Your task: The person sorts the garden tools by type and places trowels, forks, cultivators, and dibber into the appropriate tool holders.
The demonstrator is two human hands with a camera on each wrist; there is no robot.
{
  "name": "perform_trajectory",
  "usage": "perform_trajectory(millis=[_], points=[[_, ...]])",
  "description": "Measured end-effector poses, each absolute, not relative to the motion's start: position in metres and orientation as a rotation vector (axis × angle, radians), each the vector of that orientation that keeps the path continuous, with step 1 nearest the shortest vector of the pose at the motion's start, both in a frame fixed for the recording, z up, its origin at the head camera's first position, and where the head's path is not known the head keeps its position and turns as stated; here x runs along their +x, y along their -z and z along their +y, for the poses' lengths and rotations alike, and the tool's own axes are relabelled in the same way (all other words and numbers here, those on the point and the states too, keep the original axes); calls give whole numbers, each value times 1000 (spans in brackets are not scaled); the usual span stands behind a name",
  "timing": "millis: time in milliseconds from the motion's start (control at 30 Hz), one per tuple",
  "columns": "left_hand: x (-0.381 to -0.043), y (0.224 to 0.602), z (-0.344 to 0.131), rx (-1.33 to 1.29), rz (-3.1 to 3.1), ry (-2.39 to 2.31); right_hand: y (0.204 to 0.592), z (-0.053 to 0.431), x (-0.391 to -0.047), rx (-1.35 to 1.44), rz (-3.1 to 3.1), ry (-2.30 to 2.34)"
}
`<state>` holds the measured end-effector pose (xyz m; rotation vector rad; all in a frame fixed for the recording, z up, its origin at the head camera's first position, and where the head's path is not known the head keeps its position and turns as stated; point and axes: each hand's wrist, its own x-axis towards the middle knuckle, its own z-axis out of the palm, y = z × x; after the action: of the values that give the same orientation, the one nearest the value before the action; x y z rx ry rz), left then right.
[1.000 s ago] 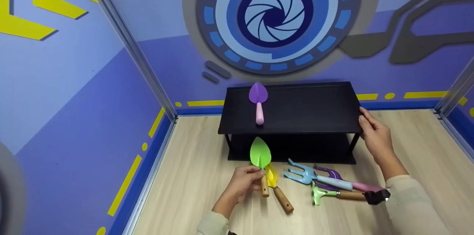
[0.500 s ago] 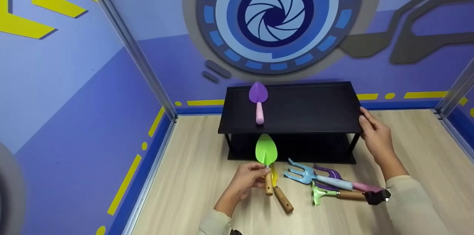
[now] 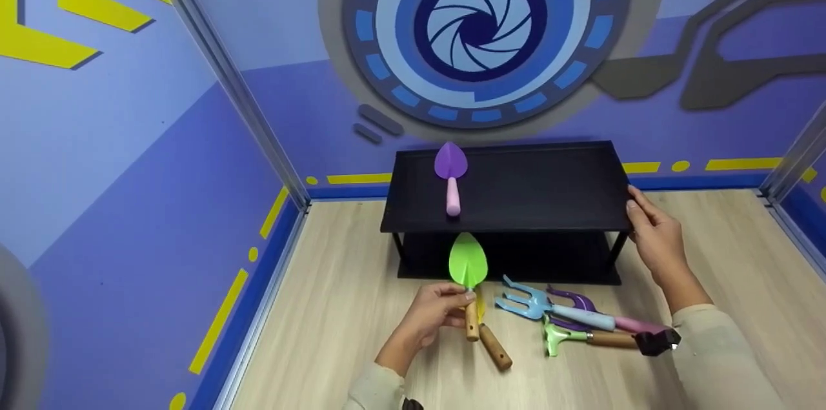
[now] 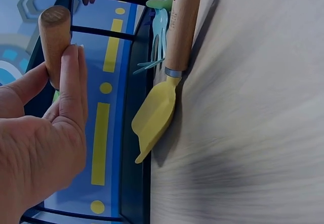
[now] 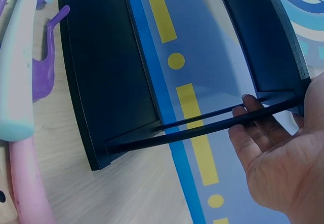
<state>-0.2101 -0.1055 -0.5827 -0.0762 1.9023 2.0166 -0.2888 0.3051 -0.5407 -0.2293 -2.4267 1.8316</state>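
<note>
My left hand (image 3: 433, 313) pinches the wooden handle of a green trowel (image 3: 468, 260) between thumb and fingers, blade pointing away. The trowel is raised in front of a black two-tier shelf (image 3: 535, 190). In the left wrist view the handle end (image 4: 54, 36) shows above the fingers. Behind it a yellow trowel (image 4: 154, 110) lies on the table, its blade mostly hidden in the head view. My right hand (image 3: 659, 239) holds the shelf's right end; its fingers (image 5: 258, 127) curl by a side post in the right wrist view. A purple trowel (image 3: 451, 164) with pink handle lies on the top tier.
Right of the yellow trowel, a light-blue hand fork (image 3: 584, 317), a purple fork (image 3: 584, 301) with pink handle and a green-headed tool (image 3: 556, 336) with wooden handle lie overlapping before the shelf. A printed wall (image 3: 284, 113) stands behind; another wall (image 3: 161, 235) rises at left.
The left hand has carried the green trowel rightward and a little farther up, covering more of the yellow trowel. The right hand keeps its place on the shelf.
</note>
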Motion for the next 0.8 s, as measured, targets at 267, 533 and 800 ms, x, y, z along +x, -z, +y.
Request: perform_trajectory(millis=[267, 533, 800], points=[[-208, 576, -102, -67, 1887, -2062, 539, 304, -288, -221, -2416, -1819], [-205, 572, -100, -38, 1839, -2081, 541, 307, -289, -210, -2420, -1842], [-204, 566, -98, -31, 1837, -2081, 541, 306, -289, -218, -2432, -1824]])
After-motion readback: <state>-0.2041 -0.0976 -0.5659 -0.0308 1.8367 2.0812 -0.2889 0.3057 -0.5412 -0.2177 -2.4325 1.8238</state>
